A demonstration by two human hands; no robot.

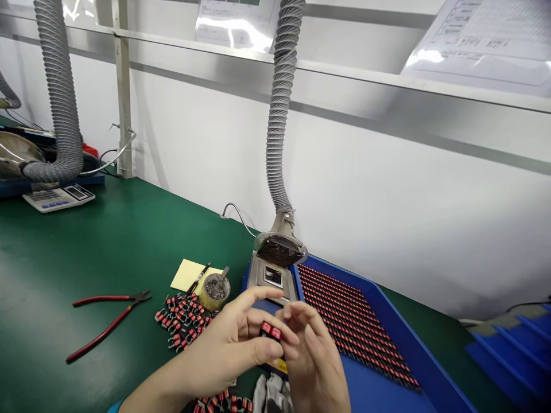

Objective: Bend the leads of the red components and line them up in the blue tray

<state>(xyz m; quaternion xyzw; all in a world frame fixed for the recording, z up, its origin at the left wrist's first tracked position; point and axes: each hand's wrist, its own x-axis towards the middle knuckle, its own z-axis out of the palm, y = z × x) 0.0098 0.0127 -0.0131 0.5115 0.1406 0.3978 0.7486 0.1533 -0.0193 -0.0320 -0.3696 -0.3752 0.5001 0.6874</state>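
Observation:
My left hand and my right hand meet low in the middle of the view, over the green bench. Between their fingertips they pinch a small red-and-black wound component. A pile of several like components lies on the mat just left of my left hand, and more of them show under my left wrist. Right of my hands a blue tray holds neat rows of the same red parts.
A small solder pot sits under a grey fume hose behind my hands. A tin with a tool and a yellow notepad lie left of it. Red-handled pliers rest on the mat. A calculator is far left.

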